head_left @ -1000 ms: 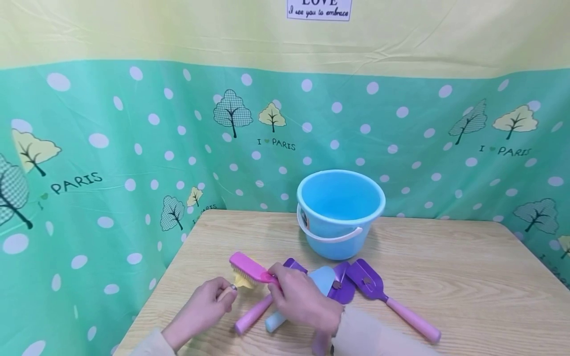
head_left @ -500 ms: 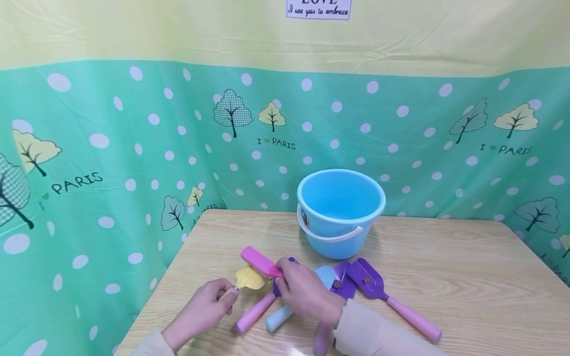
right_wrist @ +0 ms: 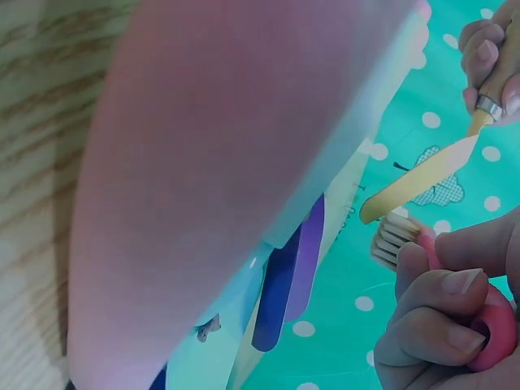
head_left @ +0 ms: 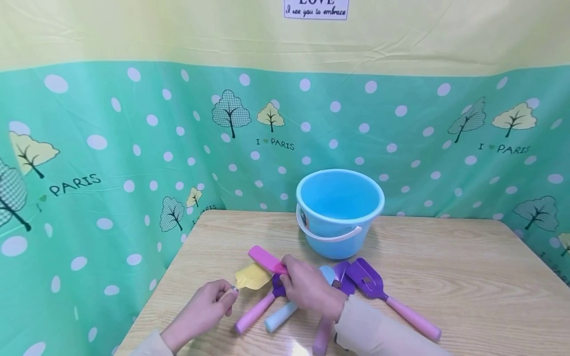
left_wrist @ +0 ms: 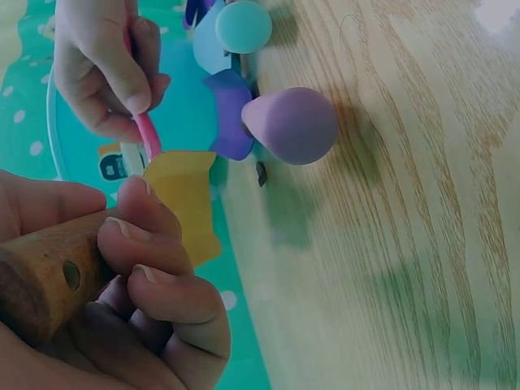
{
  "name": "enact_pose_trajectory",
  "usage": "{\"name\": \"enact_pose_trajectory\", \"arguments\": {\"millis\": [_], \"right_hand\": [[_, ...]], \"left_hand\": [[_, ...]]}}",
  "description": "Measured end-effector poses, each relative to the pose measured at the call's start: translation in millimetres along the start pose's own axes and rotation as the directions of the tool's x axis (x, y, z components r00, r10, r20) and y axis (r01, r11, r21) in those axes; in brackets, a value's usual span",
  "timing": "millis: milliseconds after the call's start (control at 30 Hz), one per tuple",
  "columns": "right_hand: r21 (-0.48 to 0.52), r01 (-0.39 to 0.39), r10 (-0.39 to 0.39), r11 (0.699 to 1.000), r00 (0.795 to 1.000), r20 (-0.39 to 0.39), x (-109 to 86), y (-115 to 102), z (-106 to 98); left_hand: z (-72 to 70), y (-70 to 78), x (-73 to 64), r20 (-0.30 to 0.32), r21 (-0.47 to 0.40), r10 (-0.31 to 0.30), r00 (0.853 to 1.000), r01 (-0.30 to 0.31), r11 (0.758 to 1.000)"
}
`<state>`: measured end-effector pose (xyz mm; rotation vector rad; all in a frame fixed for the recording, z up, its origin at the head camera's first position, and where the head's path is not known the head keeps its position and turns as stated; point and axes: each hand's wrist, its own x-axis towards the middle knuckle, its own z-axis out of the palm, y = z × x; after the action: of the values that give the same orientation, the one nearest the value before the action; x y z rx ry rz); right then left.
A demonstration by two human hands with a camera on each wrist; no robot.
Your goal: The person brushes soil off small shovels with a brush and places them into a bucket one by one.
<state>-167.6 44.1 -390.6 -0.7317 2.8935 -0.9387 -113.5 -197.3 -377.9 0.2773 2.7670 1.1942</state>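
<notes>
My left hand (head_left: 202, 309) grips the wooden handle (left_wrist: 57, 272) of a small trowel. The trowel's yellow blade (head_left: 253, 277) points right, held above the table. In my right hand (head_left: 311, 289) is a pink brush (head_left: 265, 258) with pale bristles (right_wrist: 396, 238), held by its handle. The brush head lies against or just over the far edge of the blade, bristles toward it; whether they touch is unclear. Below the hands lie a purple shovel with a pink handle (head_left: 255, 314) and a light blue shovel (head_left: 281, 316), partly covered by the right hand.
A light blue bucket (head_left: 336, 247) with a white handle stands behind the tools. Another purple shovel (head_left: 367, 279) lies to the right, and one with a pink handle (head_left: 323, 336) sits partly under the right forearm. Dark bits show on their blades. A polka-dot curtain (head_left: 249, 173) hangs behind the table.
My right hand has drawn the brush rightward and slightly away along the trowel. More of the yellow blade shows now, turned flatter toward the head camera. The left hand stays nearly in place.
</notes>
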Motion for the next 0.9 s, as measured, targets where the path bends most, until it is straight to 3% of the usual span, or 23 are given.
{"name": "enact_pose_trajectory", "arguments": {"millis": [200, 367, 567, 900], "right_hand": [[0.011, 0.037, -0.036, 0.999, 0.998, -0.057, -0.5, 0, -2], [0.044, 0.126, -0.122, 0.991, 0.989, -0.083, -4.9, -8, -4], [0.105, 0.214, -0.21, 0.971, 0.977, -0.05, -11.6, -18, -5], [0.117, 0.219, -0.223, 0.969, 0.975, 0.019, -17.1, -24, 2]], "left_hand": [[0.6, -1.3, 1.0, 0.003, -0.009, -0.011, 1.0, 0.011, 1.0], [0.7, -2.0, 2.5, -0.001, -0.014, -0.021, 1.0, 0.021, 1.0], [0.7, -2.5, 3.3, -0.007, -0.016, -0.027, 1.0, 0.027, 1.0], [0.1, -3.2, 2.5, -0.005, -0.031, -0.035, 0.999, 0.035, 0.999]]}}
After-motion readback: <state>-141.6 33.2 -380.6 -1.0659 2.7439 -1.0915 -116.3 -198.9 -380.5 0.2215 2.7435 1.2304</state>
